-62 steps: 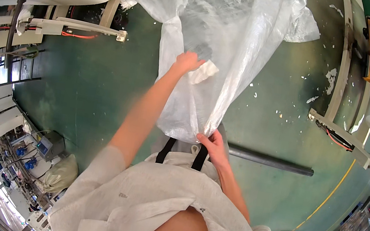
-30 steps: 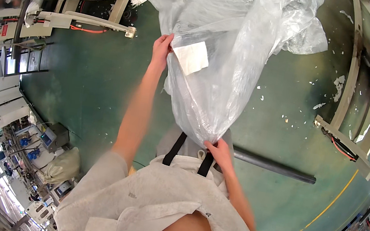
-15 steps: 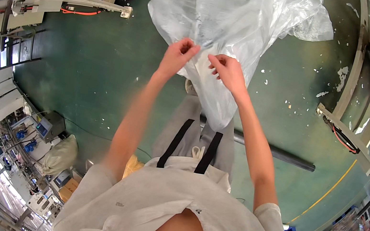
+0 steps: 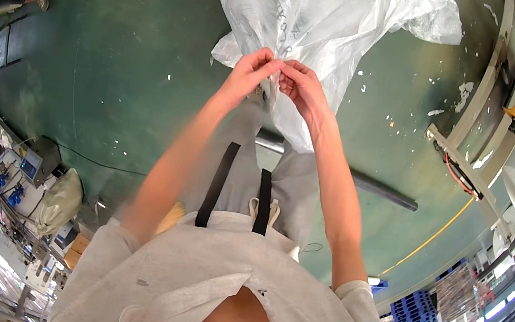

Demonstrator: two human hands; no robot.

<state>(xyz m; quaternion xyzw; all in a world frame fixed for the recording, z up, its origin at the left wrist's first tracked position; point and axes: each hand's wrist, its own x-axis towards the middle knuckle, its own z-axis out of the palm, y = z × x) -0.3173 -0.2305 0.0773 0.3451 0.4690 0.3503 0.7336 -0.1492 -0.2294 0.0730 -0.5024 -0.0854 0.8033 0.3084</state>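
A large sheet of clear plastic film (image 4: 332, 31) hangs in front of me, gathered into folds at my hands and spreading away toward the top of the view. My left hand (image 4: 249, 73) pinches a gathered bit of the film between thumb and fingertips. Right beside it, my right hand (image 4: 303, 87) is closed on the same film, the two sets of fingertips nearly touching. A loose tail of film drops below my right hand in front of my legs. Faint dark marks show on the film just beyond my fingers.
On the green floor (image 4: 123, 72) lies a dark pipe (image 4: 381, 190) behind the film, with white scraps at right. Metal frame arms (image 4: 459, 166) stand at right and upper left. Blue crates (image 4: 413, 318) are at lower right; a filled sack (image 4: 61, 203) and machinery sit at lower left.
My hands have come together, and my right hand, earlier apart with loosely curled fingers, now pinches the film beside the left. The film's folds are drawn in tighter; the view has shifted slightly.
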